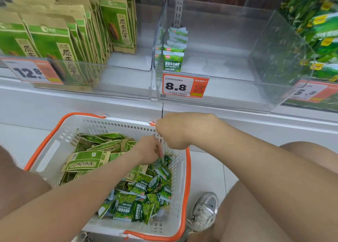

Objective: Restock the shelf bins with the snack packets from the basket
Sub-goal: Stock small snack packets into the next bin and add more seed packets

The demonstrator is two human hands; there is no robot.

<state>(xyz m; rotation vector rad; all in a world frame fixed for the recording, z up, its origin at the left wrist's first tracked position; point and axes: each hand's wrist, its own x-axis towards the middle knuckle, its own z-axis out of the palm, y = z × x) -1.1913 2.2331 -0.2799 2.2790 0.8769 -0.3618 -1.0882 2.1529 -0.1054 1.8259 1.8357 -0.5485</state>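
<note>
The fingers (160, 152) of the left hand (146, 150) dip among the small green snack packets (144, 201) in the white basket (117, 126); blur hides whether they grip one. The right hand (175, 132), fingers curled downward, hangs over the basket's far rim, and I cannot tell whether it holds anything. Above, a short row of packets (172, 58) stands in the clear shelf bin (219, 88).

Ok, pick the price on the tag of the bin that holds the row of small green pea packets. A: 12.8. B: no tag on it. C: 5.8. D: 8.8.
D: the orange-edged tag reading 8.8 hangs on the front of the clear bin, where the small green pea packets stand along its left wall.
</note>
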